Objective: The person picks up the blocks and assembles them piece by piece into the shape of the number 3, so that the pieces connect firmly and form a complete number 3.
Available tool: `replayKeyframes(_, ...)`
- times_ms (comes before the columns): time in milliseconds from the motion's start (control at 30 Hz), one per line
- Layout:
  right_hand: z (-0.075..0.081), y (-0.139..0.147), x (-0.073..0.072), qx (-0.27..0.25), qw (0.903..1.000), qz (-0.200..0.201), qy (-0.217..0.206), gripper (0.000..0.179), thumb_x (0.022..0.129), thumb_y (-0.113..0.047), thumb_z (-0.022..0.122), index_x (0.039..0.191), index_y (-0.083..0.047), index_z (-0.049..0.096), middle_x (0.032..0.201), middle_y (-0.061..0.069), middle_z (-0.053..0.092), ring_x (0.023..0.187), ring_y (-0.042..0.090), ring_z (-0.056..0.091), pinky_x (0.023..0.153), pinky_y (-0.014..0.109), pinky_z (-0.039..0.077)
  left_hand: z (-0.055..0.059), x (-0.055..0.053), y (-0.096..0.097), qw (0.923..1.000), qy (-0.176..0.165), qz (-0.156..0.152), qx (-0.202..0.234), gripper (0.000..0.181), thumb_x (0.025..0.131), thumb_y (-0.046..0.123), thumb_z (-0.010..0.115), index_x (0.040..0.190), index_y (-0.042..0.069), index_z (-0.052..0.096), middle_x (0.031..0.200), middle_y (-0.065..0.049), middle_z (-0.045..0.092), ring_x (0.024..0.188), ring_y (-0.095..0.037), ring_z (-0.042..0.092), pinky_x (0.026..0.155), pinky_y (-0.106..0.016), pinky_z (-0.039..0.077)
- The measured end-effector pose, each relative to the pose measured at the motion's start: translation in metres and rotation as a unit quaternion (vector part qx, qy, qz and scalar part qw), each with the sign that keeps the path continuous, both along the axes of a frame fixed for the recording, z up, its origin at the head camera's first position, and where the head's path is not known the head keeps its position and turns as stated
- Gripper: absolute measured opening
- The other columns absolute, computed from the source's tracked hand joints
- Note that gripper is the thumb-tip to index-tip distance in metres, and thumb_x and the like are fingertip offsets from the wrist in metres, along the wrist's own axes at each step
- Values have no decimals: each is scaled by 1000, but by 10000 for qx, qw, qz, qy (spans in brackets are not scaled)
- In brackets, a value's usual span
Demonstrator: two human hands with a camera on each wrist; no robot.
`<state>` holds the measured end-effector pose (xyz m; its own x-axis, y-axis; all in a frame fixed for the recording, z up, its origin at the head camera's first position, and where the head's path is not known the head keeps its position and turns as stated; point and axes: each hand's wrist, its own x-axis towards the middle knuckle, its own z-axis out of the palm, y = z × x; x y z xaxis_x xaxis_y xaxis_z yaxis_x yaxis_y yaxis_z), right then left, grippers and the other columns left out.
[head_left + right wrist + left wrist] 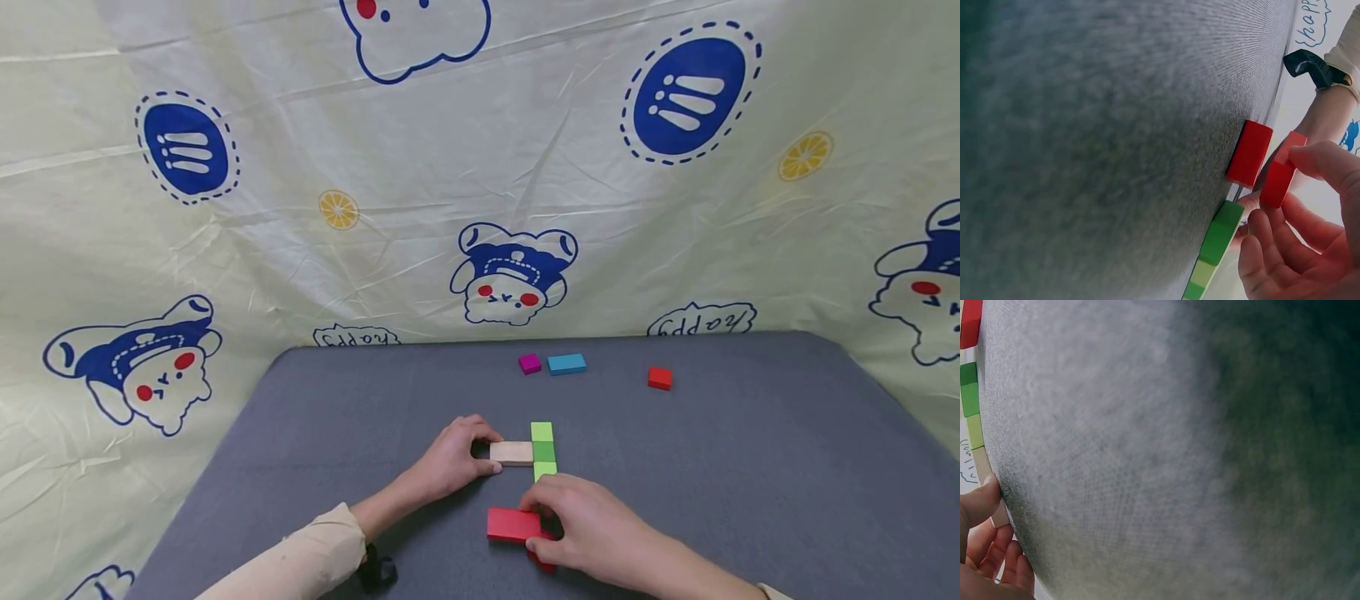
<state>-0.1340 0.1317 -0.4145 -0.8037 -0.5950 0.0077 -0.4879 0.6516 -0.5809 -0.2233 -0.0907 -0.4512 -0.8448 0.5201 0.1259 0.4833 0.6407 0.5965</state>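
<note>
My left hand [453, 460] pinches the left end of a plain wooden block [512, 453] between thumb and fingers. In the left wrist view, the thumb lies over the side of that wooden block [1000, 515]. Against its right end runs a row of light green and darker green blocks [543, 452]. My right hand [588, 529] grips a red block [513, 525] by its right end. The right wrist view has this red block [1279, 178] raised off the cloth, thumb on one side. Another red block [546, 563] lies below it, partly hidden by my right hand; it also appears in the right wrist view [1250, 153].
Towards the back of the grey table [337, 400] lie a magenta block [529, 363], a blue block [566, 363] and a small red block [660, 378]. A printed curtain [420, 167] hangs behind the table's far edge. A black band [377, 573] is on my left wrist.
</note>
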Motion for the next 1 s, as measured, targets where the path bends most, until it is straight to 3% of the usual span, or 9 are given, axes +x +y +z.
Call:
replayKeyframes(333, -2, -11, -5, 339, 9989, 142, 303, 27, 79, -32, 81, 103, -25, 70, 90, -20, 56, 82, 2, 47, 67, 25, 46, 1, -2, 0, 10000, -27, -27, -19, 25, 83, 17, 80, 107, 11, 74, 101, 7, 62, 96, -15, 51, 86, -32, 44)
replayKeyframes(767, -7, -13, -11, 543, 9971, 431, 302, 23, 80, -31, 81, 99, -22, 70, 84, -19, 53, 78, 2, 45, 65, 23, 43, 0, -1, 0, 10000, 33, -45, -31, 26, 82, 16, 81, 106, 10, 74, 101, 5, 62, 97, -15, 52, 87, -33, 45)
replayKeyframes(1000, -7, -13, -14, 416, 9970, 532, 381, 22, 82, -33, 80, 99, -24, 70, 88, -20, 55, 79, 2, 45, 69, 24, 43, 0, -1, 0, 10000, 17, -29, -44, 26, 83, 16, 80, 107, 10, 74, 102, 5, 62, 97, -14, 52, 88, -34, 45)
